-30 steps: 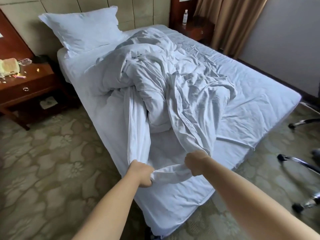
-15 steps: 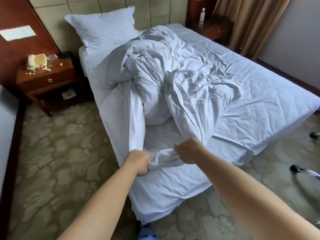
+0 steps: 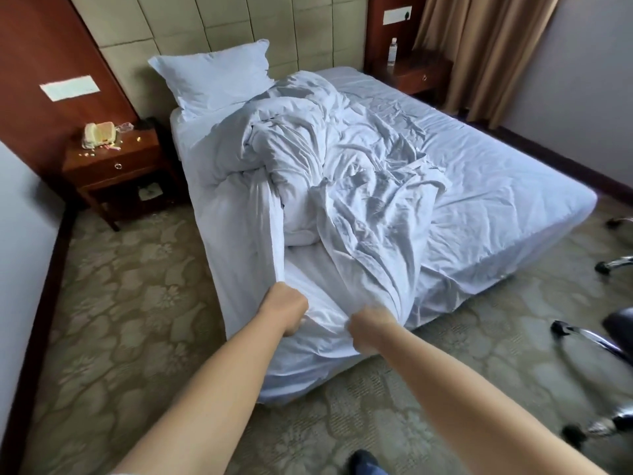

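Observation:
A crumpled white duvet (image 3: 329, 173) lies bunched along the middle of the bed (image 3: 496, 200), which has a white fitted sheet. At the bed's near corner my left hand (image 3: 286, 308) grips the duvet's edge in a fist. My right hand (image 3: 368, 329) grips the same edge a short way to the right. The cloth between my hands sags over the mattress corner, and two stretched folds run from my hands up to the heap. A white pillow (image 3: 215, 77) leans against the padded headboard.
A wooden nightstand (image 3: 113, 166) with a phone and small bits stands left of the bed. Another nightstand (image 3: 416, 75) with a water bottle (image 3: 393, 53) stands at the back right by the curtain. Office-chair legs (image 3: 589, 341) stand on the carpet at right. My shoe (image 3: 364, 461) shows below.
The view has pulled back from the bed. Both hands have drawn the duvet edge toward the mattress corner, keeping their grip, and they now sit closer together.

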{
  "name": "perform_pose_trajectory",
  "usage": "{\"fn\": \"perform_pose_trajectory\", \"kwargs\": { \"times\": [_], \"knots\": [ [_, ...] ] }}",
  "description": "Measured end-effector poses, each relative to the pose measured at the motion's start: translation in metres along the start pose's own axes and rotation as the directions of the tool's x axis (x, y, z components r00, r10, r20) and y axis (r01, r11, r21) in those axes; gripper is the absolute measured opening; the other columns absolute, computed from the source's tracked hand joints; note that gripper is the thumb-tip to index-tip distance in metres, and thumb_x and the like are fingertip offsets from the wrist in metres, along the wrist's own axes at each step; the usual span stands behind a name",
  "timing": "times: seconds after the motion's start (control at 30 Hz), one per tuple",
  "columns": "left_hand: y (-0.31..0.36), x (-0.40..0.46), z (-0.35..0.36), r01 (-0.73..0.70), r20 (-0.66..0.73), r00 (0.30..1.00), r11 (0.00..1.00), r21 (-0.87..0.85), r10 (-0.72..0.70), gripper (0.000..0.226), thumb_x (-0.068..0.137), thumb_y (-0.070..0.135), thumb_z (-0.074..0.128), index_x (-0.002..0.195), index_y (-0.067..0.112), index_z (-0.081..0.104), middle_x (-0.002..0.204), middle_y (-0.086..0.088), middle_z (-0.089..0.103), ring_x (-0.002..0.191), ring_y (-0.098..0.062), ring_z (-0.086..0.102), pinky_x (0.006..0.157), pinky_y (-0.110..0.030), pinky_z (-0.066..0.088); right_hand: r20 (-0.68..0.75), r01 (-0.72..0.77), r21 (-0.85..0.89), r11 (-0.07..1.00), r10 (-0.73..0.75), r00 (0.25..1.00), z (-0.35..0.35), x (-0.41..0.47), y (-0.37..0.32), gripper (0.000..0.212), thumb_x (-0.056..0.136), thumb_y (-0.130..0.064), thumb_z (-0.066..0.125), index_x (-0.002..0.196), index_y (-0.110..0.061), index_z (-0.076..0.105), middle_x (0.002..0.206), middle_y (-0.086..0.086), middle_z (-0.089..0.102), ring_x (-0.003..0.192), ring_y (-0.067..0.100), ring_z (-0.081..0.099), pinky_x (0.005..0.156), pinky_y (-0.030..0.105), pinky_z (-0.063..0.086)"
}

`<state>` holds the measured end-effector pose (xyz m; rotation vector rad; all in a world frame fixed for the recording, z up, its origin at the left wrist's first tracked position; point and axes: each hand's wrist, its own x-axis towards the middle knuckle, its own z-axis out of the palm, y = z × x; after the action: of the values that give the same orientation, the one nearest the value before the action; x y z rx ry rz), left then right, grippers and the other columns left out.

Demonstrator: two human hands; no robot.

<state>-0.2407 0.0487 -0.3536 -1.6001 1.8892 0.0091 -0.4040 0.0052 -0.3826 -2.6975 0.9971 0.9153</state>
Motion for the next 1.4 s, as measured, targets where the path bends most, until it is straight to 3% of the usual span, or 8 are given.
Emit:
{"fn": "perform_pose_trajectory", "kwargs": {
  "times": [0.2, 0.4, 0.6, 0.77, 0.9, 1.2, 1.3, 1.4],
  "knots": [
    [-0.002, -0.032, 0.012, 0.118, -0.044, 0.991, 0.982, -0.146, -0.126, 0.025, 0.09, 0.003, 0.042, 0.103, 0.01, 0.063, 0.109, -0.007, 0.064, 0.106, -0.028, 0.056, 0.075, -0.027, 0.029, -0.131, -0.033, -0.073, 0.997, 0.023, 0.991, -0.006, -0.005, -0.019, 0.038, 0.091, -0.007, 0.044, 0.125, -0.018, 0.056, 0.123, 0.005, 0.058, 0.118, 0.028, 0.055, 0.102, 0.039, 0.043],
    [-0.002, -0.053, 0.021, 0.177, -0.089, 0.972, 0.929, -0.325, -0.216, 0.023, 0.087, -0.001, 0.046, 0.099, 0.008, 0.063, 0.106, -0.009, 0.064, 0.107, -0.03, 0.053, 0.085, -0.029, 0.039, -0.282, -0.107, 0.018, 0.994, 0.108, 0.953, 0.008, -0.029, -0.045, 0.034, 0.088, 0.004, 0.045, 0.116, -0.009, 0.061, 0.108, 0.006, 0.067, 0.1, 0.027, 0.066, 0.07, 0.031, 0.045],
    [0.025, -0.076, 0.076, 0.12, -0.358, 0.888, 0.897, -0.425, -0.288, 0.044, 0.019, -0.009, 0.076, 0.037, 0.018, 0.046, 0.039, 0.005, 0.043, 0.04, -0.013, 0.041, 0.047, -0.017, 0.026, -0.279, -0.044, 0.034, 0.998, 0.051, 0.959, 0.032, -0.039, -0.062, 0.035, 0.087, 0.004, 0.044, 0.118, -0.006, 0.057, 0.113, 0.014, 0.06, 0.102, 0.032, 0.062, 0.078, 0.036, 0.047],
    [0.028, -0.064, 0.106, 0.049, -0.556, 0.787, 0.926, -0.375, -0.267, 0.032, 0.049, -0.014, 0.064, 0.048, 0.013, 0.046, 0.046, -0.002, 0.04, 0.043, -0.018, 0.033, 0.048, -0.024, 0.043, -0.3, -0.046, 0.038, 0.998, 0.055, 0.952, 0.041, -0.034, -0.067, 0.036, 0.09, 0.0, 0.046, 0.126, -0.006, 0.052, 0.114, 0.014, 0.056, 0.103, 0.031, 0.057, 0.085, 0.039, 0.046],
    [0.022, -0.052, 0.119, 0.041, -0.632, 0.727, 0.937, -0.348, -0.267, 0.031, 0.073, -0.008, 0.036, 0.052, 0.011, 0.049, 0.053, -0.004, 0.044, 0.046, -0.02, 0.044, 0.047, -0.026, 0.045, -0.497, -0.012, -0.024, 1.0, -0.002, 0.868, 0.042, -0.027, -0.058, 0.055, 0.047, -0.013, 0.086, 0.1, -0.017, 0.072, 0.075, 0.003, 0.061, 0.06, 0.021, 0.059, 0.049, 0.028, 0.049],
    [0.023, -0.046, 0.114, -0.012, -0.452, 0.873, 0.92, -0.393, -0.182, 0.041, 0.028, -0.015, 0.07, 0.043, 0.013, 0.044, 0.041, -0.001, 0.039, 0.035, -0.017, 0.033, 0.042, -0.021, 0.031, -0.357, 0.004, -0.085, 0.996, -0.034, 0.934, 0.054, -0.017, -0.061, 0.021, 0.06, -0.011, 0.077, 0.075, -0.014, 0.064, 0.06, 0.001, 0.061, 0.055, 0.021, 0.061, 0.064, 0.027, 0.048],
    [0.027, -0.052, 0.093, 0.008, -0.264, 0.958, 0.935, -0.355, -0.109, 0.021, 0.064, -0.005, 0.069, 0.075, 0.013, 0.066, 0.073, -0.004, 0.064, 0.068, -0.024, 0.061, 0.066, -0.027, 0.042, -0.226, -0.035, -0.055, 0.998, 0.022, 0.974, 0.044, -0.023, -0.055, 0.022, 0.088, 0.0, 0.048, 0.102, -0.01, 0.061, 0.094, 0.007, 0.069, 0.09, 0.026, 0.066, 0.087, 0.033, 0.043],
    [0.028, -0.048, 0.083, 0.051, -0.163, 0.981, 0.947, -0.316, -0.107, 0.028, 0.093, 0.002, 0.041, 0.107, 0.012, 0.064, 0.102, -0.007, 0.066, 0.099, -0.028, 0.059, 0.085, -0.032, 0.038, -0.215, -0.127, 0.011, 0.992, 0.127, 0.968, 0.042, -0.027, -0.056, 0.024, 0.09, -0.002, 0.047, 0.106, -0.011, 0.061, 0.096, 0.005, 0.069, 0.091, 0.026, 0.066, 0.088, 0.035, 0.046]
  ]
}}
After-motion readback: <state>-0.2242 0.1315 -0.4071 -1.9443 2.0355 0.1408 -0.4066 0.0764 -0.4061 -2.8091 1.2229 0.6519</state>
